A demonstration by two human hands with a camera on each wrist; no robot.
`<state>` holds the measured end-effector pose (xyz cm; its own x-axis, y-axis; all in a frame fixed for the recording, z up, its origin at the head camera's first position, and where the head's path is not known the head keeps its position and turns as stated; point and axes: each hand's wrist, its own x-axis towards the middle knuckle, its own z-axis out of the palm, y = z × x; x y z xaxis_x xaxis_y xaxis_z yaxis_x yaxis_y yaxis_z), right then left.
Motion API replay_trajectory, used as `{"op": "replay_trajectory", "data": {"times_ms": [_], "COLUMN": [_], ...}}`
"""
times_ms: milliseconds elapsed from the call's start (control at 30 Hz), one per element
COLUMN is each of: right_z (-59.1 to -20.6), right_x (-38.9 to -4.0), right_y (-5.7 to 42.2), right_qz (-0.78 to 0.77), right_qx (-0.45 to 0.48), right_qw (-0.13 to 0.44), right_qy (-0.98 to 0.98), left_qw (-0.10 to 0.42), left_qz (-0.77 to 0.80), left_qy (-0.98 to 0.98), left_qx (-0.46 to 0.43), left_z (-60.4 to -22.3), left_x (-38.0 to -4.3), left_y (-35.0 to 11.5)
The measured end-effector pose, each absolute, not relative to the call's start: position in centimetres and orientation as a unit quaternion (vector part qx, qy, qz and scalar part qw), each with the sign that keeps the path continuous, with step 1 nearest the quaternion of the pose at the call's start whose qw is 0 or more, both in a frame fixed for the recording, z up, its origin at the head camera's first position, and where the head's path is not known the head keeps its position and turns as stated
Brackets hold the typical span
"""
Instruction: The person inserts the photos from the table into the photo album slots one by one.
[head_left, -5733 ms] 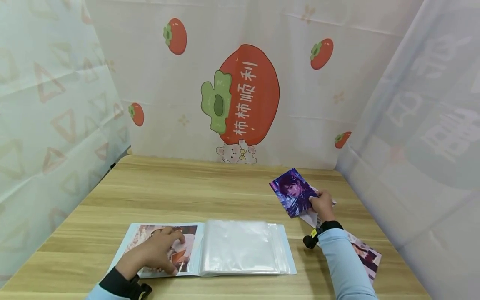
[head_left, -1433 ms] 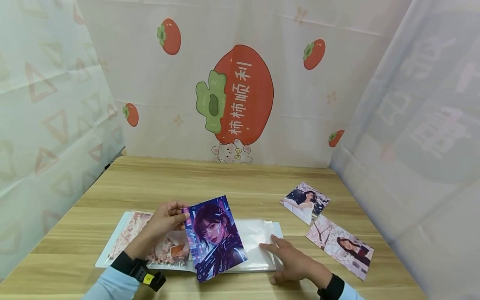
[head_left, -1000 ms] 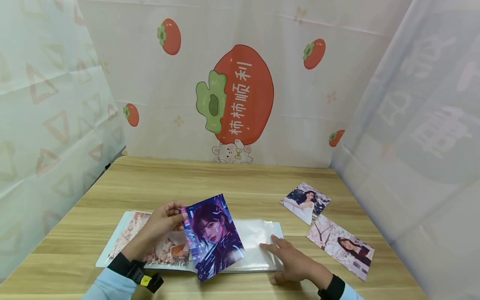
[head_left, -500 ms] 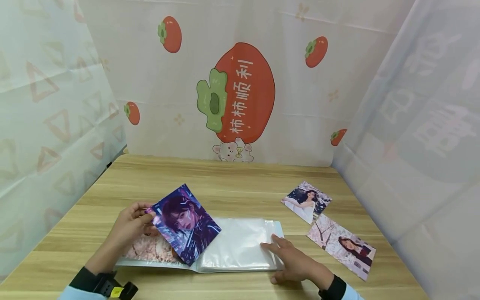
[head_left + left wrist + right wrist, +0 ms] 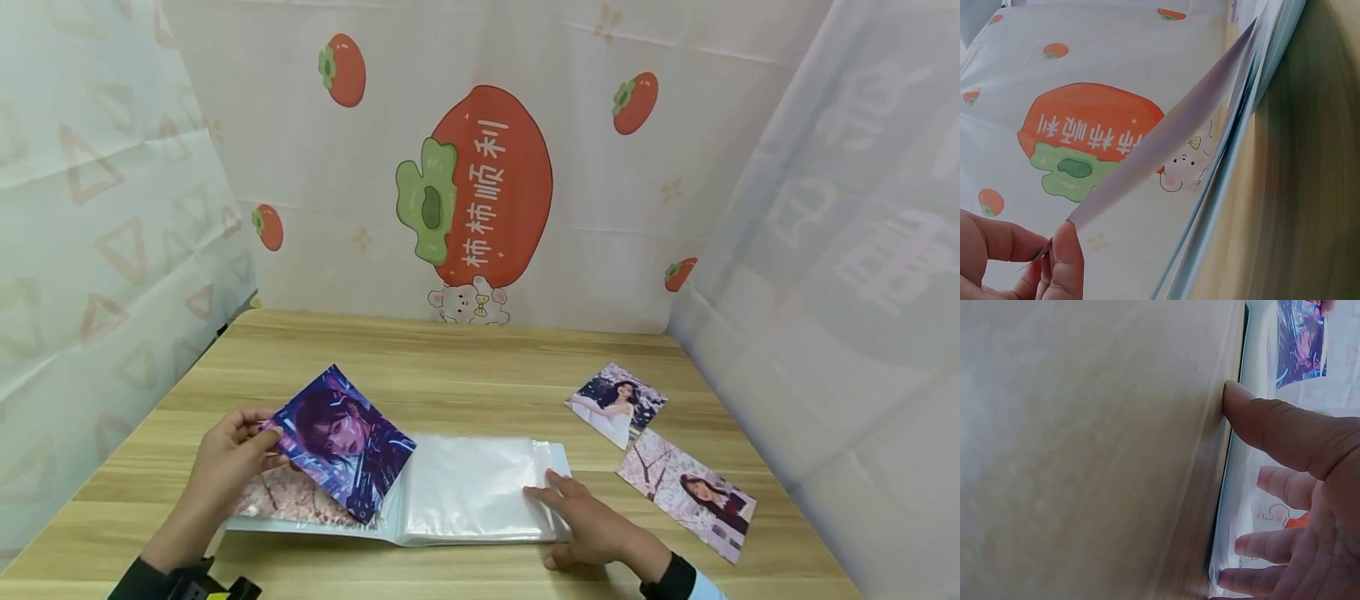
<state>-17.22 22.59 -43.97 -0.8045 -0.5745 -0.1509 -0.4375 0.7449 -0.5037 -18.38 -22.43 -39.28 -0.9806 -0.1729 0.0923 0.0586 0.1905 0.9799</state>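
In the head view a purple-blue photo card (image 5: 341,442) is held tilted above the left page of an open photo album (image 5: 480,492). My left hand (image 5: 228,462) pinches its left corner between thumb and fingers; the left wrist view shows the card (image 5: 1166,128) edge-on in that pinch. The card covers part of a pink blossom photo (image 5: 300,498) in the left page. My right hand (image 5: 592,521) rests with spread fingers on the album's right edge, fingertips touching the clear sleeves. In the right wrist view the thumb sits near the album's lower edge.
Two photo cards lie on the wooden table (image 5: 450,367) right of the album: a white-dress photo (image 5: 617,404) behind and a blossom portrait photo (image 5: 690,493) nearer, their corners meeting. Printed curtains (image 5: 480,183) enclose the table at the back and both sides.
Earlier my right hand picked the purple-blue card off the pile at the right. My left hand now has it and has carried it leftward off the clear sleeves. My right hand has stayed at the album's edge.
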Motion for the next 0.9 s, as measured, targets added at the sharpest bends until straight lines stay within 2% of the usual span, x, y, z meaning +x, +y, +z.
{"op": "replay_trajectory", "data": {"times_ms": [367,567,900], "right_z": [-44.0,-43.8,-43.8], "right_x": [-17.1,-17.0,-17.0], "right_y": [22.8,22.7,22.5], "right_qz": [-0.231,-0.230,-0.228], "right_qx": [-0.286,-0.284,-0.278], "right_qw": [0.138,0.137,0.139], "right_qy": [0.920,0.921,0.923], "left_qw": [0.104,0.090,0.053], "left_qz": [-0.663,-0.689,-0.689], "left_qy": [-0.741,-0.719,-0.722], "left_qx": [0.024,-0.002,0.012], "left_z": [-39.3,-39.8,-40.4], "left_x": [-18.1,-18.0,-17.9], "left_y": [-22.3,-21.7,-20.6]}}
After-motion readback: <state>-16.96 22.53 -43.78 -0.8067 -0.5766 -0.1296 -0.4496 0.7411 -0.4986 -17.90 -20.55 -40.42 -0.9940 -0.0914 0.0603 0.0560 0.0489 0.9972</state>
